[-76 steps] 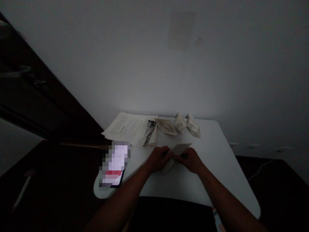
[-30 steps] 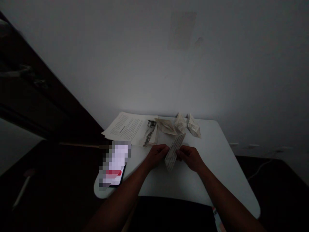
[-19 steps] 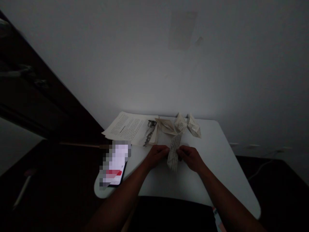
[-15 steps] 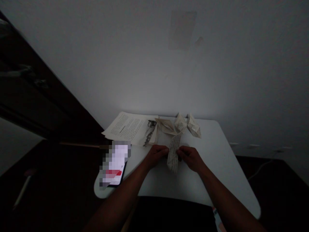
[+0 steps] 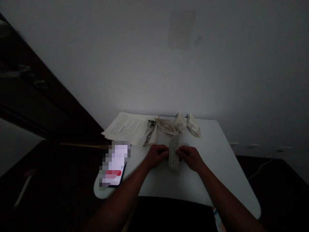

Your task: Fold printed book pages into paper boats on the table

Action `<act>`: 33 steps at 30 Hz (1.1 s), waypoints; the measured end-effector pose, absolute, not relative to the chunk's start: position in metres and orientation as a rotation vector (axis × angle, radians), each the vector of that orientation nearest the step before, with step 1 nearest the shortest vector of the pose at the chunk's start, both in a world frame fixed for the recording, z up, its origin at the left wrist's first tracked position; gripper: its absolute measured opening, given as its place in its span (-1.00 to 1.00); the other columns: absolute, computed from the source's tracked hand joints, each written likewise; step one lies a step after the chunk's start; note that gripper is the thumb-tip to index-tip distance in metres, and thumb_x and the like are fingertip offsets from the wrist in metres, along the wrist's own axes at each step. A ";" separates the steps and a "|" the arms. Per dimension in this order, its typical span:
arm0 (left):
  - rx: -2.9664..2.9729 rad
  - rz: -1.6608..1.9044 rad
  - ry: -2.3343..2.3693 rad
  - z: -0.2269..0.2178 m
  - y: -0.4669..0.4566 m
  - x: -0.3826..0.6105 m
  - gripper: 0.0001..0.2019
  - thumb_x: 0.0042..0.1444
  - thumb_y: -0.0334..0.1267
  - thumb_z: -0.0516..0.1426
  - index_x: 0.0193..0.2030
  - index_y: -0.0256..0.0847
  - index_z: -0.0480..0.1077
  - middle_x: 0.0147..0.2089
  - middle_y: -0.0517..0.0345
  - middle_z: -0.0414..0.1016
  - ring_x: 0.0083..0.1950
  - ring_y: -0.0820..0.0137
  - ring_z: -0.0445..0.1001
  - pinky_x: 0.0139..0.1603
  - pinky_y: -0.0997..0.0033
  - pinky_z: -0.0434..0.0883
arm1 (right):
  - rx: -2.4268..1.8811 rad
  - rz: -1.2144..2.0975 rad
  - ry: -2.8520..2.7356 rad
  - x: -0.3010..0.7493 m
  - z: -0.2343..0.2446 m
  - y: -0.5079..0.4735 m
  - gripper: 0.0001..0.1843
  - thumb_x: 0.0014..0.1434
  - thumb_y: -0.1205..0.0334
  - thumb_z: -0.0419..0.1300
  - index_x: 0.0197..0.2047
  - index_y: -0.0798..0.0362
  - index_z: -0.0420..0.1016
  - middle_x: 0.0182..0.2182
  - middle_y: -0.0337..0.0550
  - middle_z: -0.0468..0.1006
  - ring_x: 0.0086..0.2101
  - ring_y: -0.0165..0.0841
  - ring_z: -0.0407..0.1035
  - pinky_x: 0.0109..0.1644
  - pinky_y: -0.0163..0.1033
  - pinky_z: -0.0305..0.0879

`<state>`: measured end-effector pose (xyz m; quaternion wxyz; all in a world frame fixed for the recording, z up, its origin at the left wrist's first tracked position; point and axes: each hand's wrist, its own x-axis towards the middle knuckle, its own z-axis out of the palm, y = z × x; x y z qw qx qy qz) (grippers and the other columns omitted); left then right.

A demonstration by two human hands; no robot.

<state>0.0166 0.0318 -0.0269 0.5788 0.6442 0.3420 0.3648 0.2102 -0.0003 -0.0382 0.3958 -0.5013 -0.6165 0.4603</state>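
Note:
A narrow folded strip of printed paper [image 5: 173, 154] is held upright lengthwise between my two hands, above the white table. My left hand [image 5: 156, 155] is closed, pinching its left edge. On the opposite edge, the fingers of my right hand [image 5: 190, 157] pinch it too; some fingertips are hidden behind the paper. Just beyond the strip's far end lie three folded paper boats: one on the left [image 5: 166, 126], one in the middle [image 5: 180, 123] and one on the right [image 5: 193, 126].
Printed sheets [image 5: 127, 127] lie in a stack at the table's back left. A lit phone [image 5: 117, 164] rests near the left edge of the white table [image 5: 222, 174]. The wall [image 5: 145, 64] stands directly behind, and a dark door [image 5: 31, 77] is at left.
The folded paper has turned slightly between my fingers, its near end shifting a little to the right. Both hands stay in nearly the same place and keep their pinch.

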 end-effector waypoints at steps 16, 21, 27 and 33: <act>1.477 0.910 0.888 -0.023 0.026 0.023 -0.84 -0.02 -0.24 0.16 -0.37 -0.32 0.38 -0.51 0.19 0.44 -0.54 0.51 0.41 -0.46 0.50 0.40 | -1.292 0.913 -1.349 0.208 -0.044 0.000 -0.67 -0.03 0.06 0.27 -0.23 0.07 0.50 -0.36 -0.14 0.55 -0.39 -0.35 0.43 -0.27 -0.26 0.38; 1.416 0.933 0.986 -0.027 0.027 0.027 -0.86 -0.01 -0.27 0.14 -0.35 -0.28 0.30 -0.53 0.25 0.39 -0.59 0.54 0.37 -0.56 0.55 0.36 | -1.257 0.907 -1.427 0.211 -0.042 -0.002 -0.67 0.05 0.03 0.19 -0.21 0.09 0.52 -0.32 -0.08 0.57 -0.33 -0.29 0.45 -0.23 -0.22 0.39; 1.582 0.875 0.994 -0.035 0.029 0.028 -0.87 0.06 -0.30 0.06 -0.27 -0.26 0.35 -0.44 0.20 0.45 -0.49 0.50 0.43 -0.44 0.50 0.40 | -1.120 0.826 -1.764 0.210 -0.032 -0.001 -0.68 0.22 0.14 0.00 -0.10 0.01 0.51 -0.21 -0.14 0.56 -0.21 -0.29 0.44 -0.15 -0.24 0.34; 1.766 0.930 0.990 -0.029 0.027 0.024 -0.64 0.12 -0.24 0.01 0.06 -0.29 0.29 -0.26 0.08 0.49 -0.44 0.49 0.44 -0.41 0.51 0.38 | -1.052 0.652 -1.825 0.210 -0.035 -0.002 -0.62 0.24 0.13 -0.07 0.04 0.02 0.40 -0.10 -0.06 0.50 -0.12 -0.25 0.40 -0.05 -0.17 0.32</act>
